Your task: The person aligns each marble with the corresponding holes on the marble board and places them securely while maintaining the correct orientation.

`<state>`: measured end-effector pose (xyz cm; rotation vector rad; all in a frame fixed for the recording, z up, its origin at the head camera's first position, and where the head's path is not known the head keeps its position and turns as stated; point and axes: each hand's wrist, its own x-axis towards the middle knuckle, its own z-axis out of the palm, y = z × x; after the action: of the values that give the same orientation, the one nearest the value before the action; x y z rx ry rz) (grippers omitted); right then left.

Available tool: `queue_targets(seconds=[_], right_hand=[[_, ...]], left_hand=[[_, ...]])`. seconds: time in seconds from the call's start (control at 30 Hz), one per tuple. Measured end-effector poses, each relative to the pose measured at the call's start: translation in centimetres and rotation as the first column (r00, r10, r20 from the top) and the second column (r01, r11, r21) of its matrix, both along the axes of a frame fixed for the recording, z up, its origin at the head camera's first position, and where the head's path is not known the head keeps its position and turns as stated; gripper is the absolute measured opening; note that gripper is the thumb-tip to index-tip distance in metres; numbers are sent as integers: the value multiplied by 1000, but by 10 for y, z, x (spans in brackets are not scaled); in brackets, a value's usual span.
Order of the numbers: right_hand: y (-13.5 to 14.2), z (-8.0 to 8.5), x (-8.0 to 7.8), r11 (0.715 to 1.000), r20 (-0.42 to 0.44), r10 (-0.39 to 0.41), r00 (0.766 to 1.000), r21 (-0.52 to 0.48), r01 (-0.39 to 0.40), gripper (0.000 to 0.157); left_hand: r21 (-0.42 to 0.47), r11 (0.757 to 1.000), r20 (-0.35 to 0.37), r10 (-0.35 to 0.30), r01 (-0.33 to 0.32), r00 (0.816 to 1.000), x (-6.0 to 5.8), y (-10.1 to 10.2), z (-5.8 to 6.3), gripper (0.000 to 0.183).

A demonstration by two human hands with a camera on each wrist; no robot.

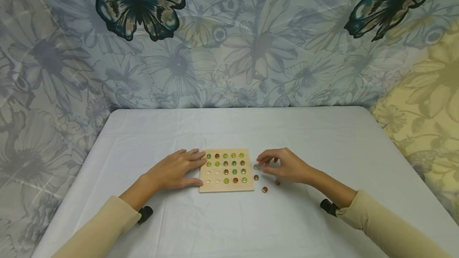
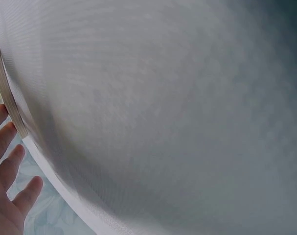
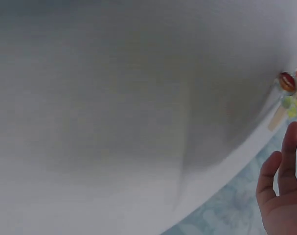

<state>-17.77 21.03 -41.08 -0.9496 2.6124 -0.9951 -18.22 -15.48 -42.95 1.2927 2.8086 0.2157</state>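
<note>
A square light-wood board lies on the white table, with rows of round hollows. Green, yellow-green and brown-red glass marbles fill most hollows; several at the lower left show bare wood. My left hand rests at the board's left edge, fingers straight over the rim and thumb by the lower corner. To the right of the board, my right hand hovers with bent fingers, its fingertips right at a loose green marble. In the right wrist view, a red-brown marble shows beyond the fingers.
Loose brown marbles lie right of the board: one near its edge, one nearer me, and one under the right hand. White cloth covers the table. A patterned butterfly curtain hangs behind it.
</note>
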Motion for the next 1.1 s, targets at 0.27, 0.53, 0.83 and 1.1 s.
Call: queue_targets(seconds=[0.27, 0.53, 0.83, 1.1], right_hand=[[25, -7, 4, 1000, 34, -12, 999, 19, 11, 23], [37, -11, 8, 1000, 86, 5, 996, 17, -7, 26], [42, -13, 14, 1000, 118, 17, 993, 17, -19, 27], [44, -16, 17, 1000, 138, 21, 990, 16, -23, 27]], left_hand=[[3, 1000, -11, -5, 5, 1000, 0, -1, 0, 72], [2, 1000, -4, -2, 2, 1000, 1, -1, 0, 72], [9, 1000, -18, -11, 11, 1000, 0, -1, -1, 72], [18, 1000, -14, -8, 8, 1000, 0, 0, -2, 72]])
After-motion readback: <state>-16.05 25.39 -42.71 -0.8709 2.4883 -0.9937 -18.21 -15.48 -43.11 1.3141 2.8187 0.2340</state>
